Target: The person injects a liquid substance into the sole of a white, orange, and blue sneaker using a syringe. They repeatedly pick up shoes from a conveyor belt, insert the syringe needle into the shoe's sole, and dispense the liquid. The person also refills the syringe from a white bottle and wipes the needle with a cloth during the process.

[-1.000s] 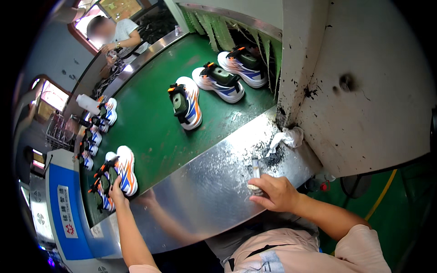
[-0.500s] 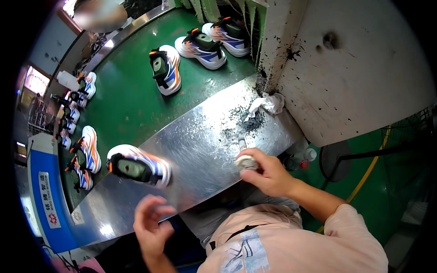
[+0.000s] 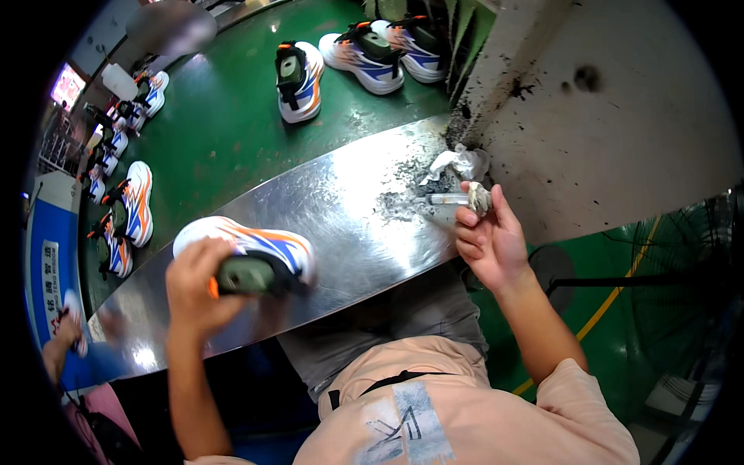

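At the left part of the metal edge plate, my left hand (image 3: 200,285) grips a sneaker (image 3: 267,236) in white, blue and orange with a dark green inside. Its fingers curl over the end nearest the hand, and the shoe looks tipped on its side and slightly blurred. Over the right part of the plate, my right hand (image 3: 490,236) is turned palm up. Thumb and fingers pinch a small tool with a whitish, lumpy round end (image 3: 480,200) and a short, pale, shiny shaft (image 3: 448,199) pointing left.
More such sneakers stand on the green belt (image 3: 225,147), including a single shoe (image 3: 301,81) and several along the left. Crumpled white tissue (image 3: 463,163) lies by the stained pale panel (image 3: 612,132). At far left, another person's hand (image 3: 68,332) holds a shoe.
My left hand has come up and taken hold of the near sneaker, which is now tipped. My right hand has lifted and turned palm up with the tool. The view has shifted.
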{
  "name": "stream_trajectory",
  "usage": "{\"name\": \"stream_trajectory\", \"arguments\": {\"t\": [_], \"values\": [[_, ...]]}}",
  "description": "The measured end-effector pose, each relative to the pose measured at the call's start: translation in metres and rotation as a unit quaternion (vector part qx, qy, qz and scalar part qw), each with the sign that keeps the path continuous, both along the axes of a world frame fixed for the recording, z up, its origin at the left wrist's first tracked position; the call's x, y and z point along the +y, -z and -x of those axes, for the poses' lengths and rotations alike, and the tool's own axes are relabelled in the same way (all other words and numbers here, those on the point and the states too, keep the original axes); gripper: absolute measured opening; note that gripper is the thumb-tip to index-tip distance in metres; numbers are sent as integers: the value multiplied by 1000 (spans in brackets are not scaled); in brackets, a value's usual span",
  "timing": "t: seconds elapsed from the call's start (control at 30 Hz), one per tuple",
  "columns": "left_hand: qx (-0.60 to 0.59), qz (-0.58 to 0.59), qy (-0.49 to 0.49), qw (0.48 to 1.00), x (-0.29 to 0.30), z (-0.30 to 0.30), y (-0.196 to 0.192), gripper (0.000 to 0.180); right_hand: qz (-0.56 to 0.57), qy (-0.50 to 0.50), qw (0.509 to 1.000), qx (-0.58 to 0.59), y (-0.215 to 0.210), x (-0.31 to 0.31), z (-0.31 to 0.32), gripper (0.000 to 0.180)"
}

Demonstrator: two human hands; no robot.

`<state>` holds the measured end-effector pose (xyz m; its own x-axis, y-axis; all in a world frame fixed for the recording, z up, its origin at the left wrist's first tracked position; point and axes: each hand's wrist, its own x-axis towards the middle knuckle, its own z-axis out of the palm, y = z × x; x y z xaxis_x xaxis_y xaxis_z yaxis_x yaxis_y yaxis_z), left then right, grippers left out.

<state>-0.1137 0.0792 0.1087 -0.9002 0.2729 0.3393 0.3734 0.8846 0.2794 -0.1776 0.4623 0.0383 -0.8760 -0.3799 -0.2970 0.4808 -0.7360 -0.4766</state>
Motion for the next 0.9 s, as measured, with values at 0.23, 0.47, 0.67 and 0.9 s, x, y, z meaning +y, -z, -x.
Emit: {"name": "stream_trajectory", "arguments": {"t": [0.23,0.47,0.67,0.9], "values": [[91,9,-78,993,43,-90,25,46,-379,-93,897,209,-5,-19,-21,38],[81,-5,-79,994,37,-88,20,41,-492,-120,809,299,-17,-41,-32,36],[90,-39,-51,994,35,-87,23,36,-240,-175,927,230,-85,-84,-19,64],[151,-41,-71,985,36,-109,49,26,-150,-361,903,177,-126,-210,0,60]]}}
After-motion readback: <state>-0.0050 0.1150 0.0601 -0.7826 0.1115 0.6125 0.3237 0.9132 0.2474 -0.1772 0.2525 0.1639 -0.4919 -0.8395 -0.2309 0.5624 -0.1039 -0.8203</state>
